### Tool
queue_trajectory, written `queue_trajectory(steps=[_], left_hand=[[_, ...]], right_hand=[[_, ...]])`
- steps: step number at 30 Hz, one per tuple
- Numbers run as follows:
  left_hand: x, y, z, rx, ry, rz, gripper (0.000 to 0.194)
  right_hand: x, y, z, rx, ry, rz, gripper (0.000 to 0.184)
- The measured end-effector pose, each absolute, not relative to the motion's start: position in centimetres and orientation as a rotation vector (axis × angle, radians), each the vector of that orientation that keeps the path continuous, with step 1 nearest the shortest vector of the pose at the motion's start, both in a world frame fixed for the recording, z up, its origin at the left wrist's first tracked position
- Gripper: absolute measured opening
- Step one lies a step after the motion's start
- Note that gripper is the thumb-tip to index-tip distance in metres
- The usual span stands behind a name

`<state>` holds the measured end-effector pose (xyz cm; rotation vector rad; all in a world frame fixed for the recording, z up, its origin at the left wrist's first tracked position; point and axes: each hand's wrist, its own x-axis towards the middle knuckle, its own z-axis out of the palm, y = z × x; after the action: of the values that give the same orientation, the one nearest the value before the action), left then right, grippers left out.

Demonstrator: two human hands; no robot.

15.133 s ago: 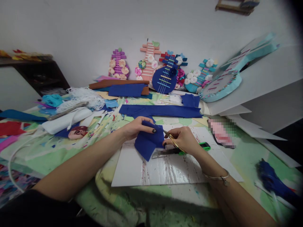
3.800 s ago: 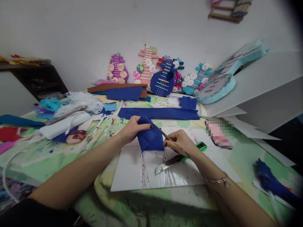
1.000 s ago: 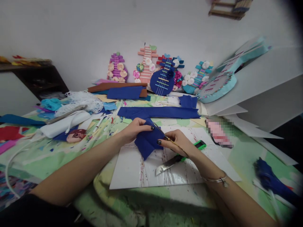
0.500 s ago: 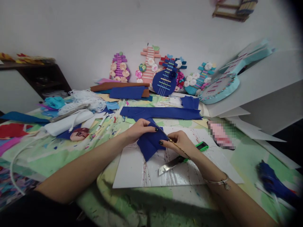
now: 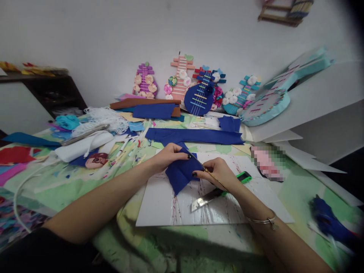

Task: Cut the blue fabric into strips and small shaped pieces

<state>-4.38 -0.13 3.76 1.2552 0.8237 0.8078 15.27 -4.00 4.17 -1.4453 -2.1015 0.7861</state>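
Note:
My left hand (image 5: 171,154) pinches the upper edge of a piece of dark blue felt (image 5: 179,175) between thumb and fingers. In my right hand (image 5: 217,172) are slim gold-handled scissors (image 5: 212,175), seen nearly edge-on. Their dark blades lie along the felt's right edge, near my left thumb; how far apart the blades are cannot be made out. Both hands are above a white cutting board (image 5: 159,212) scored with reddish lines. Under my right hand lies a green and black utility knife (image 5: 205,199) with its wide blade out.
Behind the board lies a long blue felt strip (image 5: 196,136). Decorated lute-shaped crafts (image 5: 198,99) lean along the wall. White cord (image 5: 105,120) and felt scraps are heaped at left. A blue glue gun (image 5: 327,218) rests at right, near white foam boards (image 5: 313,159).
The whole view has shifted very slightly. Both hands, the felt and the scissors keep almost the same pose.

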Motion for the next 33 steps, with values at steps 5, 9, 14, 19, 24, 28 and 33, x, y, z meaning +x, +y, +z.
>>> queue_trajectory(steps=[5,9,14,19,24,28,33], left_hand=[[-4.40,-0.03,3.63,1.267,0.829,0.810,0.016],[-4.36,-0.06,3.79,1.248,0.832,0.807,0.016],[-4.27,-0.31,4.08,1.202,0.834,0.811,0.014],[-4.23,-0.32,3.96,1.185,0.835,0.822,0.013],[-4.16,-0.28,3.63,1.129,0.807,0.833,0.011],[-3.93,-0.43,3.59,1.129,0.776,0.836,0.010],[-3.74,-0.29,3.28,1.070,0.832,0.898,0.008]], right_hand=[[15.21,-3.92,4.03,-1.471,-2.092,0.808,0.048],[15.31,-3.81,3.86,-1.457,-2.093,0.793,0.048],[15.53,-3.90,4.09,-1.405,-2.084,0.805,0.047],[15.56,-4.10,4.28,-1.345,-2.113,0.935,0.044],[15.34,-4.22,4.12,-1.357,-2.105,0.920,0.044],[15.25,-4.29,4.05,-1.338,-2.140,0.858,0.045],[15.12,-4.40,4.13,-1.351,-2.133,0.825,0.045]])
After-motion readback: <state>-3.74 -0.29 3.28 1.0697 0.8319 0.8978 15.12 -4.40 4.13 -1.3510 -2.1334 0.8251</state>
